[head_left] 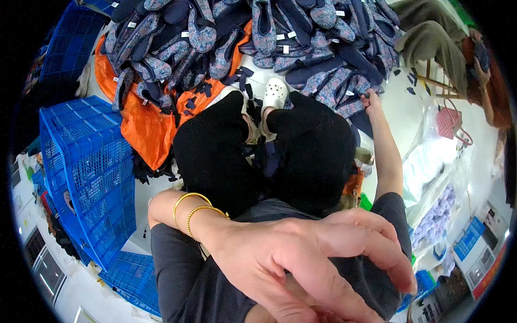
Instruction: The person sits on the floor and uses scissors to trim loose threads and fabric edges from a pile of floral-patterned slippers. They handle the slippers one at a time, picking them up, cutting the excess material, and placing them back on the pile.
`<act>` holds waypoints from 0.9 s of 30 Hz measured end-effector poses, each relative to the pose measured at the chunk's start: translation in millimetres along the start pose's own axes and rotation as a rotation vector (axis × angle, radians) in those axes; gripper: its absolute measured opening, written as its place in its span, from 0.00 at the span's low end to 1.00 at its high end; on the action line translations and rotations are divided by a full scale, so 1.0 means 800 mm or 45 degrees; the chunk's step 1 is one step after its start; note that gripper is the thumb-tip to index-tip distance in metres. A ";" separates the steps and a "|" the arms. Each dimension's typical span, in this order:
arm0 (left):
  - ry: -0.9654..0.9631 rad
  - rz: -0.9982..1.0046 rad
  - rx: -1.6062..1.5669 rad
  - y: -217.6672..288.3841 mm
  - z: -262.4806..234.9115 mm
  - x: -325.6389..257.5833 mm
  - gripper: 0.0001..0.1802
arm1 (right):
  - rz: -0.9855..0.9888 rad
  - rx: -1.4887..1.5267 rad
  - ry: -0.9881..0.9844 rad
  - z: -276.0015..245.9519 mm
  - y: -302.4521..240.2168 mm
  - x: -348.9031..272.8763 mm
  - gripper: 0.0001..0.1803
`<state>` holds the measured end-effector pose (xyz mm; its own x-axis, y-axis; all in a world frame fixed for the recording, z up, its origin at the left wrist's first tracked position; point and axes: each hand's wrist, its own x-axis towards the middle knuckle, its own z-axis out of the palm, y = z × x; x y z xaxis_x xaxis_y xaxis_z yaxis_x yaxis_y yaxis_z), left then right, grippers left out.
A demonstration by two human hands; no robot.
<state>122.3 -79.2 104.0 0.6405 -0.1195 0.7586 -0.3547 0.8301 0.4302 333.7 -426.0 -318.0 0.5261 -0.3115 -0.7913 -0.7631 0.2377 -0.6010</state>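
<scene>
My left hand point(301, 253), with two gold bangles at its wrist, is raised large and close in the lower middle. Its bent fingers are spread apart, and some run off the lower edge; nothing shows in them. My right arm stretches forward to the right side of a big heap of slippers point(202, 27) in blue-pink patterned fabric with dark soles and small white tags. There my right hand point(370, 100) has its fingers closed at the edge of a patterned slipper point(351, 97). The fingertips are small and partly hidden.
An orange sheet point(145, 126) lies under the heap's left side, with dark fabric scraps point(189, 105) on it. Blue plastic crates point(91, 161) stand at my left. Another person's knees point(436, 40) are at the far right, near a pink checked bag point(448, 123) and clear plastic point(428, 167).
</scene>
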 end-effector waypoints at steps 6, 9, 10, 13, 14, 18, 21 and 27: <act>0.022 0.137 -0.069 0.018 0.036 -0.007 0.14 | 0.067 0.298 -0.277 0.014 -0.065 -0.256 0.12; 0.709 -0.055 0.241 0.066 0.131 -0.014 0.11 | 0.014 0.026 -0.686 0.003 -0.089 -0.356 0.14; 0.673 -0.098 0.290 0.077 0.140 -0.018 0.12 | -0.116 0.010 -0.774 0.009 -0.087 -0.383 0.15; 0.291 -0.230 0.695 0.111 0.106 -0.035 0.15 | -0.281 -0.013 -0.919 0.016 -0.081 -0.450 0.12; 0.261 -0.280 0.901 0.121 0.090 -0.041 0.17 | -0.350 -0.125 -0.845 0.024 -0.078 -0.478 0.12; 0.342 -0.529 1.537 0.119 -0.007 -0.069 0.23 | -0.653 -0.175 -0.970 0.061 -0.026 -0.557 0.11; 0.279 -0.633 1.642 0.113 -0.026 -0.093 0.30 | -0.632 -0.238 -1.095 0.079 0.020 -0.594 0.09; -0.387 -1.126 1.653 0.138 -0.043 -0.096 0.30 | -0.531 -0.298 -1.113 0.085 0.079 -0.619 0.11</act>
<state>57.5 40.4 76.3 0.8526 -0.5199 0.0529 -0.3768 -0.5414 0.7516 50.6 -194.2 28.6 0.7888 0.4807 -0.3831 -0.4595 0.0470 -0.8869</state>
